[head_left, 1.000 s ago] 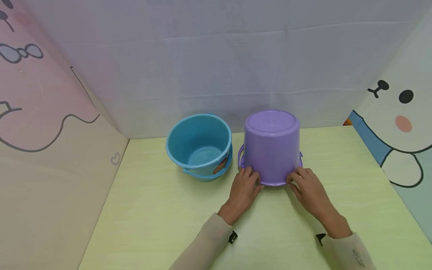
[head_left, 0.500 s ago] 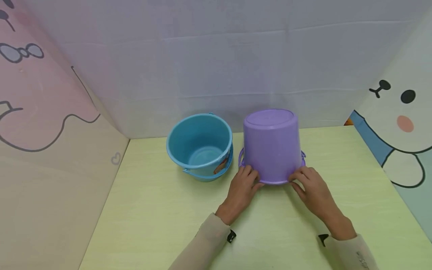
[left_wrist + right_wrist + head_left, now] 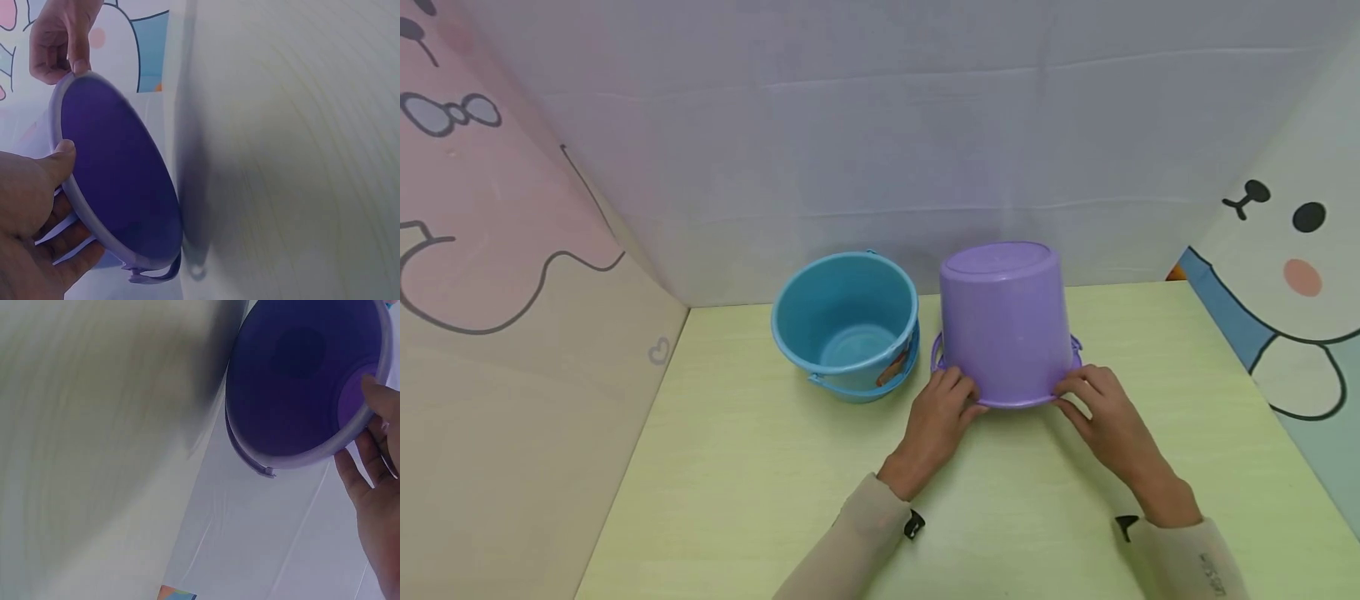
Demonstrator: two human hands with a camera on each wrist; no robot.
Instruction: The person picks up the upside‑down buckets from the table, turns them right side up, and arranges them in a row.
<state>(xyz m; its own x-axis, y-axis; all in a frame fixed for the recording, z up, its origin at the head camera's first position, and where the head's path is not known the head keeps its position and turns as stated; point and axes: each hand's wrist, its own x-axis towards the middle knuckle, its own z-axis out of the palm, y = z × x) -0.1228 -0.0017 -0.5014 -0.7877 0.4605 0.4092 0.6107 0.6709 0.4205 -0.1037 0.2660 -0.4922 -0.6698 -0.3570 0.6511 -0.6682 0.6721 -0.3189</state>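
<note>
A purple bucket (image 3: 1003, 333) stands upside down in the head view, tilted, its near rim raised off the table (image 3: 737, 483). My left hand (image 3: 934, 417) pinches the near rim on the left, thumb inside and fingers outside, as the left wrist view shows at the rim (image 3: 78, 200). On the right, my right hand (image 3: 1108, 425) pinches the same rim, its thumb (image 3: 378, 397) over the inner edge. The bucket's far rim is down near the tabletop. In both wrist views its dark inside shows, with nothing visible in it. Its handle (image 3: 156, 275) hangs at the side.
A light blue bucket (image 3: 853, 321) stands upright just left of the purple one, its handle lowered toward the front. A pale cloth wall (image 3: 880, 150) rises behind the table. Side panels with cartoon drawings, one pink (image 3: 482, 225) and one with a bear (image 3: 1270, 275), flank it.
The purple bucket has tilted slightly, its base leaning left and its right rim shifting right. My right hand has moved a little to the right along with the rim. The blue bucket stays put.
</note>
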